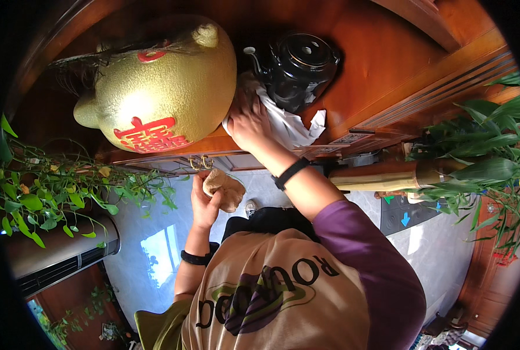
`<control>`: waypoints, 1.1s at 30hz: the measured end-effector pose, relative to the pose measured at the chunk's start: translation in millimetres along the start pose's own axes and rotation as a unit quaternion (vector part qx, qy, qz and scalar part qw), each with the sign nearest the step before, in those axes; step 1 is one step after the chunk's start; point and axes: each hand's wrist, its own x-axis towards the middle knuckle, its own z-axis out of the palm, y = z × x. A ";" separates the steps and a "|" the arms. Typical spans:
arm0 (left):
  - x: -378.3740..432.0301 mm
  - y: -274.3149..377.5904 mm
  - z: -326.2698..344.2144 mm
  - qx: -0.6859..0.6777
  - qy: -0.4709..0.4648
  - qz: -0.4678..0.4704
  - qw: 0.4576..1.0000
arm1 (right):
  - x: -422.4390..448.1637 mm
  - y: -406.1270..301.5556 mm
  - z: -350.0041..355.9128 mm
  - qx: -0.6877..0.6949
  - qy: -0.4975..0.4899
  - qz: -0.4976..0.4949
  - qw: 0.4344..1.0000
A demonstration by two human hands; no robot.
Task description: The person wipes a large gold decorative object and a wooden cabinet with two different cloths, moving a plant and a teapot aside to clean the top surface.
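My left hand point(205, 201) holds a crumpled beige cloth point(225, 190) between thumb and fingers, low in front of the wooden cabinet. On the cabinet top point(369, 83), my right hand point(249, 120) presses on a white cloth or paper point(286, 124), which shows on both sides of the hand. Its fingertips are partly in shadow. Close on the left of this hand stands a large rounded gold ornament point(168, 96) with red raised characters. On its right is a glossy black teapot point(308, 65) with a lid and spout; the white material lies against its near side.
Trailing green vines point(45, 192) hang at the left, above a metallic cylindrical appliance point(71, 245) with a dark vent. At the right, leafy plants point(491, 144) rise from a long gold-brown vase point(382, 175). A dark mat point(400, 214) with coloured arrows lies on the tiled floor point(155, 236).
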 end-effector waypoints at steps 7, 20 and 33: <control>-5.0 9.0 -6.1 -0.004 0.009 0.013 1.000 | 91.3 -4.5 -49.0 0.291 -0.118 0.205 0.927; -1.8 7.0 -0.5 -0.005 -0.011 0.013 1.000 | 51.2 11.0 15.0 0.026 0.046 0.124 0.991; 48.4 42.7 53.5 0.055 -0.019 0.121 0.991 | -107.0 65.7 -89.5 0.027 -0.044 0.012 0.999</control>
